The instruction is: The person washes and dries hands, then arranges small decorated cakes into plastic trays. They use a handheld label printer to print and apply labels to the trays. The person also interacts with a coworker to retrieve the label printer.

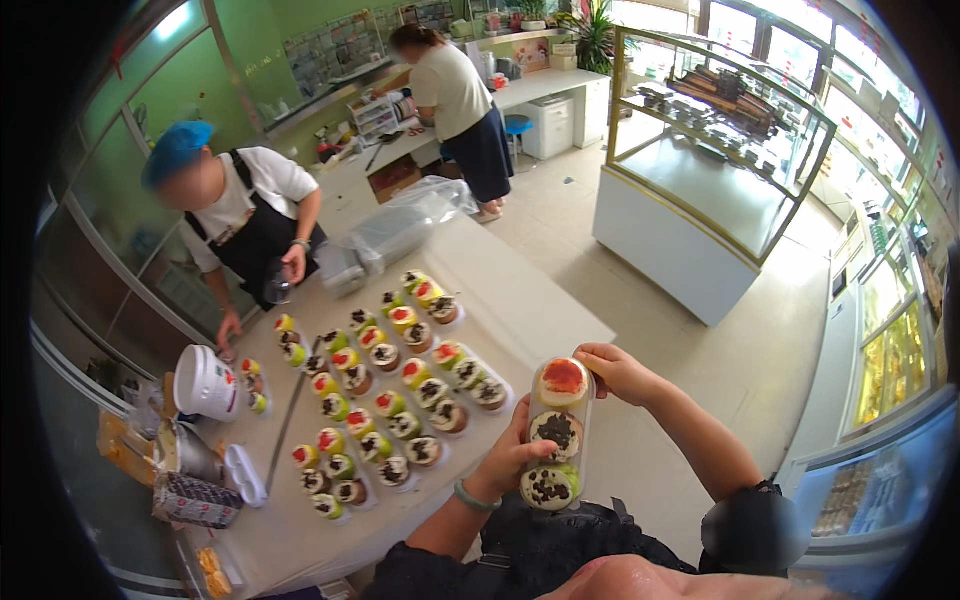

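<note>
Both hands hold a narrow clear plastic tray (589, 420) over the floor to the right of the table, in front of my apron. A row of three small cream-topped cakes sits in it. The far cake (562, 379) has red topping, while the middle cake (556, 435) and the green near cake (551, 487) bear dark crumbs. My left hand (514, 454) grips the tray's left side, thumb over the edge by the middle cake. At the far right corner, my right hand (619, 373) pinches the tray rim; its fingertips are partly hidden.
Several similar cake trays (405, 405) stand in rows on the table (525, 292). A white bucket (206, 382) and metal pot (187, 454) are at left. Across the table a co-worker (255, 202) holds a clear plastic piece. Another person (457, 97) stands behind; a glass display case (697, 180) stands right.
</note>
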{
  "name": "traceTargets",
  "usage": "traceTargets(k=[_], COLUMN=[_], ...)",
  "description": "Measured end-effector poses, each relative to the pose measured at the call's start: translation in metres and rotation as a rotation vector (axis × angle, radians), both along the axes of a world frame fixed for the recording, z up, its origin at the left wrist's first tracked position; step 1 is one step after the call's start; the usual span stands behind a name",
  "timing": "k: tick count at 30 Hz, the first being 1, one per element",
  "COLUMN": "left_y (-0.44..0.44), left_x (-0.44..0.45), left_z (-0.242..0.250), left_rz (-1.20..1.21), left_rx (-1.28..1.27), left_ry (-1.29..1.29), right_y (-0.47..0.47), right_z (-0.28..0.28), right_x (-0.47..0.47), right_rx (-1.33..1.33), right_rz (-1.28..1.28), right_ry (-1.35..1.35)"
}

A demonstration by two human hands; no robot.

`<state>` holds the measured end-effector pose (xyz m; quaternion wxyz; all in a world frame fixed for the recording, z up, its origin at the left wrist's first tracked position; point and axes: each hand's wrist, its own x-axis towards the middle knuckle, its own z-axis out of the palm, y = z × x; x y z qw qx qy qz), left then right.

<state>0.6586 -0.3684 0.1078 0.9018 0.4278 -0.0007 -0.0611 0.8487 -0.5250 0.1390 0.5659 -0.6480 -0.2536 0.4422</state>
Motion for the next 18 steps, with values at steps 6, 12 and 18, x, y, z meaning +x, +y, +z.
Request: traceTargets(k=[6, 12, 18], left_y=[-0.062, -0.068, -0.044], left_x=[0.137, 0.291, 0.445], left_z=[-0.012, -0.041, -0.047], left_rz=[-0.125, -0.144, -0.098], left_rx=[0.017, -0.06, -0.128], left_ry=[0.013, 0.006, 0.0], right_y=[-0.067, -0.075, -0.037], right_z=[-0.001, -0.014, -0.014], right_x=[0.138, 0.297, 0.46], right_rx=[-0.117, -0.156, -0.208], right_rz=[0.046, 0.151, 0.202], right_ry=[0.026, 0.08, 0.001])
